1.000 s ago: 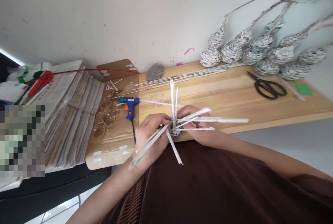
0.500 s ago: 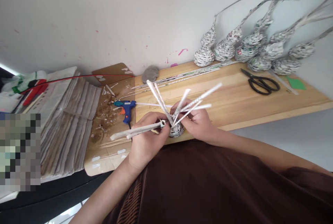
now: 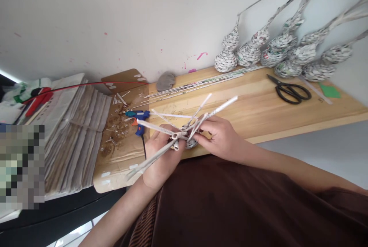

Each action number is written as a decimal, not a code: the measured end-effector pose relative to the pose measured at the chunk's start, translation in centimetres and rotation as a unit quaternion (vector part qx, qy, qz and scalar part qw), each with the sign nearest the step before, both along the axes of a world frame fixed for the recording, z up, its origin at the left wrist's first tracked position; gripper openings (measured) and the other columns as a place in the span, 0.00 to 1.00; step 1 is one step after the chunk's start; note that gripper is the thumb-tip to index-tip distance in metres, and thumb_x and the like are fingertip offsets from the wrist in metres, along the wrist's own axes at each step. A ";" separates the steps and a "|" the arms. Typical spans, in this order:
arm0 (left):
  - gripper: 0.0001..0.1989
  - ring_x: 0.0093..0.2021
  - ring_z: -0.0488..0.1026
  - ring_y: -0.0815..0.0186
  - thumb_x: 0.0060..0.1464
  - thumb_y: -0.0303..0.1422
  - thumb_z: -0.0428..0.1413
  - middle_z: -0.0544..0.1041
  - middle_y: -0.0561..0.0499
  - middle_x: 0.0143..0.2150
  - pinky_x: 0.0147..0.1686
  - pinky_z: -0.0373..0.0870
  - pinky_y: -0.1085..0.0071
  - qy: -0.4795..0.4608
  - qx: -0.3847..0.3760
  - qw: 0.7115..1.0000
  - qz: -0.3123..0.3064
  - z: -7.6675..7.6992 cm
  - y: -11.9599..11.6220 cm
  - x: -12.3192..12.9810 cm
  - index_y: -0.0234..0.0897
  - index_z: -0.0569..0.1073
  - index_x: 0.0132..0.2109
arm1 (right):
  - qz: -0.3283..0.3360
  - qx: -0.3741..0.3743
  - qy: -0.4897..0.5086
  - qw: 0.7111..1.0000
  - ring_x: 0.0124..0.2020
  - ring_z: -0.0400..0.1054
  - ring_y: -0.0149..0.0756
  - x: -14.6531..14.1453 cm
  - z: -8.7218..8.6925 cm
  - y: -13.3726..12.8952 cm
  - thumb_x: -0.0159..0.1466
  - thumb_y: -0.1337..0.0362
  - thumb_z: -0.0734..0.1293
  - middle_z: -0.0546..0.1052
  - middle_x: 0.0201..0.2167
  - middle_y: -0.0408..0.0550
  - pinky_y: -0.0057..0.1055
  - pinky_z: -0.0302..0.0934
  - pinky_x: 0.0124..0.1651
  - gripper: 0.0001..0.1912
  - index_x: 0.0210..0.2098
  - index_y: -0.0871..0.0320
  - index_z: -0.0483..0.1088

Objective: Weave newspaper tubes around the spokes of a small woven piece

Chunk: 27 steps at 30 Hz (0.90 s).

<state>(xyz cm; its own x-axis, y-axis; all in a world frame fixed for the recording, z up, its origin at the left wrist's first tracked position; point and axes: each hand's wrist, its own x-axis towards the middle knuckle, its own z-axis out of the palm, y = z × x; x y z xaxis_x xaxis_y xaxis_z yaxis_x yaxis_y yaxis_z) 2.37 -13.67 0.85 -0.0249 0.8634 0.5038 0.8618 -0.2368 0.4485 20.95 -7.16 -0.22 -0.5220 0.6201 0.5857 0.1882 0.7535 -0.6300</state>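
Note:
Between my hands, at the near edge of the wooden board, is a small woven paper piece (image 3: 191, 143) with several rolled paper tubes (image 3: 222, 105) fanning out of its top. My left hand (image 3: 162, 151) is closed round its left side, and tubes lean out over that hand toward the lower left. On the right side, the thumb and fingers of my right hand (image 3: 217, 134) pinch a paper tube close to the weaving. My fingers and the tubes cover much of the woven body.
Finished gourd-shaped paper weavings (image 3: 225, 53) stand at the back right, near black scissors (image 3: 290, 90) and a green paper (image 3: 330, 90). Thin paper rods (image 3: 201, 83) lie along the back beside a grey lump (image 3: 166, 81). Left are a blue glue gun (image 3: 140, 120), cardboard (image 3: 115, 170) and stacked newspapers (image 3: 77, 136).
The woven piece has turned in my hands. Tubes that stood upright now lean left and toward me, and my right hand has shifted slightly along the weaving.

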 end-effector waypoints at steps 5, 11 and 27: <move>0.03 0.32 0.77 0.66 0.55 0.28 0.61 0.79 0.52 0.31 0.34 0.72 0.71 -0.028 0.003 0.999 -0.042 0.0 0.0 0.1 0.38 0.75 0.33 | 0.011 -0.016 -0.058 0.998 0.43 0.75 0.40 0.4 0.8 0.0 0.64 0.70 0.71 0.82 0.39 0.48 0.34 0.68 0.47 0.06 0.40 0.56 0.78; 0.02 0.36 0.77 0.66 0.57 0.28 0.61 0.79 0.52 0.33 0.39 0.73 0.70 -0.040 -0.013 0.998 -0.046 0.2 -0.5 0.3 0.38 0.75 0.36 | 0.036 0.021 -0.085 0.996 0.45 0.74 0.43 0.9 1.5 -0.1 0.65 0.66 0.71 0.82 0.42 0.50 0.39 0.68 0.50 0.06 0.43 0.57 0.77; 0.04 0.35 0.77 0.65 0.54 0.27 0.62 0.79 0.52 0.35 0.37 0.74 0.70 -0.074 -0.053 0.994 -0.068 1.4 -0.7 0.6 0.39 0.76 0.38 | -0.023 0.158 -0.074 0.984 0.38 0.73 0.40 0.8 -0.5 -0.9 0.66 0.70 0.64 0.79 0.36 0.51 0.36 0.68 0.42 0.07 0.41 0.56 0.74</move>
